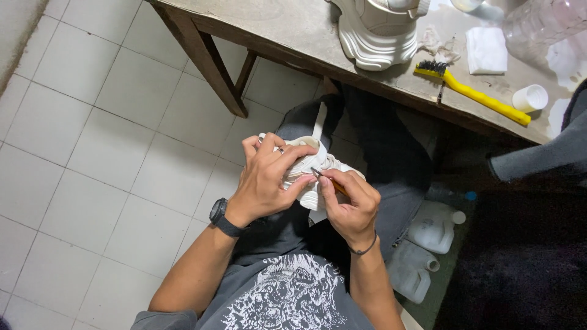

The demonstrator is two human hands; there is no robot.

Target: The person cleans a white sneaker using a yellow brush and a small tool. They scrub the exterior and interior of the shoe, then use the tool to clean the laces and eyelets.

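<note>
Pale floor tiles (92,153) spread below our lap, where we hold a white sneaker (312,168). Our left hand (266,180) wraps around its upper, fingers clasped tight; our right hand (351,205) pinches a thin tool (324,180) against it. Beyond, on the grey table (293,30), stand another white shoe (376,30) and a yellow brush (471,91).
</note>
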